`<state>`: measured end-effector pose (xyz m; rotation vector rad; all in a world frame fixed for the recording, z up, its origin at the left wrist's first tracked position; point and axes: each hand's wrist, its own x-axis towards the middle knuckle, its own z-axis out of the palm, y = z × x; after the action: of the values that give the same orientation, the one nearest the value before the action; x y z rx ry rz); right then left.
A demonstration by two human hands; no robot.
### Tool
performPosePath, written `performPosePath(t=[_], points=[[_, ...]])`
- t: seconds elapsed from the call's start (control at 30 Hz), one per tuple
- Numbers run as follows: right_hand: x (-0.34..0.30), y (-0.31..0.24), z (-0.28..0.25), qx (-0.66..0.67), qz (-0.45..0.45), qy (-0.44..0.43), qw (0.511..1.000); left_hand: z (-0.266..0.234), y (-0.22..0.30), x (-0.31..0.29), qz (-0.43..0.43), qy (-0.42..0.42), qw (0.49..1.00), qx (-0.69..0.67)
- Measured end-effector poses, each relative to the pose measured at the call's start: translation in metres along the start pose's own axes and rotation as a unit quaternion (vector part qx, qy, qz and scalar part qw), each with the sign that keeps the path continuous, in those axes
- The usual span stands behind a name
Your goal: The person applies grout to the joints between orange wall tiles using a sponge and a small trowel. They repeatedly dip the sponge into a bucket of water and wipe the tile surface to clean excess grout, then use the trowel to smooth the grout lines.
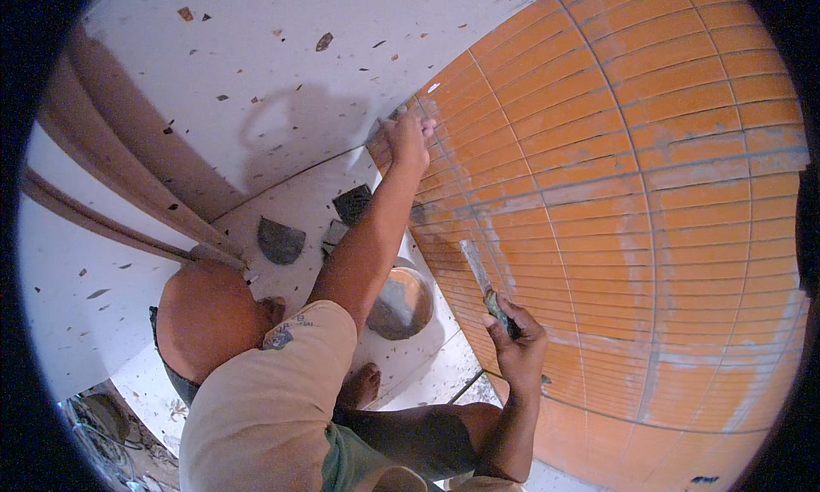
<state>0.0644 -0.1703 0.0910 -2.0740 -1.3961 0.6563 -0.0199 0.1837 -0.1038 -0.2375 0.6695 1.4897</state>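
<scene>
My left hand [408, 138] is stretched out to the corner where the orange tiled wall [598, 261] meets a pale speckled wall. Its fingers are bent and pressed against the tile edge beside a grey smear; whatever they may pinch is hidden. My right hand [518, 338] grips a putty knife [475, 266] by its dark greenish handle. The narrow blade, coated with pale grey paste, points up along the tiles. Below my left forearm stands a round bowl [401, 308] with grey paste and an orange patch inside, partly covered by the arm.
A dark half-round piece [280, 240] and another dark piece [352, 203] lie on the floor beyond my bent left knee [209, 313]. The speckled wall [342, 73] rises at the back. Cables and rubble [107, 428] show at lower left. Grey smears streak the tiles.
</scene>
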Motion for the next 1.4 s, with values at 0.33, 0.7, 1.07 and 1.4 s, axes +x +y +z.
performPosePath(t=[0.33,0.7,1.07,1.4], points=[[0.002,0.013,0.003,0.035,0.005,0.011,0.999,-0.044,-0.007,-0.019,-0.006,0.071,0.996,0.060],[0.003,0.017,-0.001,0.017,-0.006,0.022,1.000,-0.105,-0.044,0.097,-0.036,0.039,0.994,0.097],[0.000,0.014,-0.001,0.004,-0.022,0.026,0.999,-0.018,-0.008,0.001,-0.034,0.000,0.999,0.025],[0.005,0.006,-0.009,0.144,-0.021,0.121,0.982,0.024,0.071,-0.140,-0.065,-0.263,0.918,0.290]])
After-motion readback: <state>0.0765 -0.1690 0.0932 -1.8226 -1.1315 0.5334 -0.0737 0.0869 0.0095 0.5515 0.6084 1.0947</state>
